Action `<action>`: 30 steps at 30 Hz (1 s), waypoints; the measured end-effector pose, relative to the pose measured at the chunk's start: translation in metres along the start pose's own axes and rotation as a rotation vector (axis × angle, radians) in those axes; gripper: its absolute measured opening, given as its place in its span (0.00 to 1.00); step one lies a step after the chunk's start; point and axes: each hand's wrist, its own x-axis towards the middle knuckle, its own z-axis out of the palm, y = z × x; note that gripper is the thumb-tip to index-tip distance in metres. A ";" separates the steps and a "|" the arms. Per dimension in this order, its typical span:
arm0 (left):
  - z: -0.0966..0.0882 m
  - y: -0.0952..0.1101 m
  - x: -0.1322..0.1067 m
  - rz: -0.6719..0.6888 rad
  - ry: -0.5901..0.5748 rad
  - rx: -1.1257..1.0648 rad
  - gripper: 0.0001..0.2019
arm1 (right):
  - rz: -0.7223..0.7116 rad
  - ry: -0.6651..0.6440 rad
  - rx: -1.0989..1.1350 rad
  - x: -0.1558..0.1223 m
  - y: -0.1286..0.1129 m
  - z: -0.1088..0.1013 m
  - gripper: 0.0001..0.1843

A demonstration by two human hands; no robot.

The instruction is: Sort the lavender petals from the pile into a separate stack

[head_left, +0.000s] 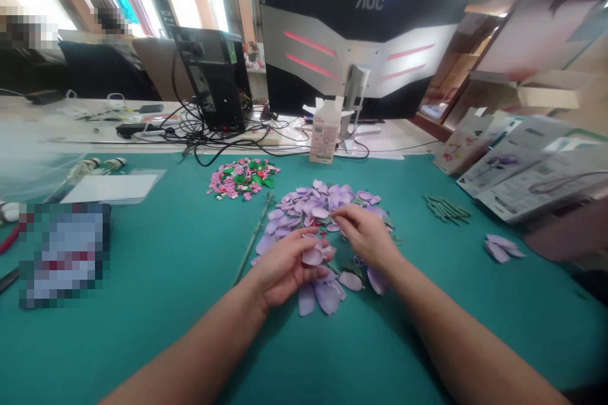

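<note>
My left hand cups a curved lilac petal against its fingers, above a heap of lilac artificial petals on the teal mat. My right hand sits over the heap, its thumb and forefinger pinched together. Whatever lies between those fingertips is too small to tell. A long thin green stem lies just left of the heap, close to my left hand. Several looser petals lie under my wrists.
A pile of pink and green small flowers lies behind the petals. Green stem pieces, more lilac petals and printed boxes are to the right. Behind the mat stand a monitor, computer tower and tangled cables.
</note>
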 end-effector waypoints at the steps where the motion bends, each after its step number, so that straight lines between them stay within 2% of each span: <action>1: 0.001 0.001 -0.001 0.007 0.021 0.005 0.17 | -0.030 0.001 -0.070 0.002 0.006 0.001 0.12; 6: 0.003 0.006 -0.003 0.044 0.092 0.031 0.15 | -0.208 -0.089 -0.429 0.011 0.022 0.021 0.20; 9: 0.002 0.005 -0.002 0.050 0.085 0.027 0.14 | -0.201 -0.153 -0.552 0.011 0.024 0.032 0.21; 12: 0.001 0.003 -0.001 0.049 0.074 0.015 0.13 | -0.186 -0.197 -0.611 0.010 0.021 0.034 0.17; 17: 0.001 0.001 -0.001 0.052 0.075 -0.004 0.13 | -0.201 -0.192 -0.617 0.010 0.021 0.031 0.08; 23: 0.000 0.000 0.002 0.039 0.059 -0.016 0.13 | -0.166 -0.119 -0.521 0.011 0.030 0.031 0.04; 30: -0.001 0.000 0.004 0.031 0.074 -0.017 0.11 | -0.131 -0.020 -0.333 0.013 0.032 0.022 0.10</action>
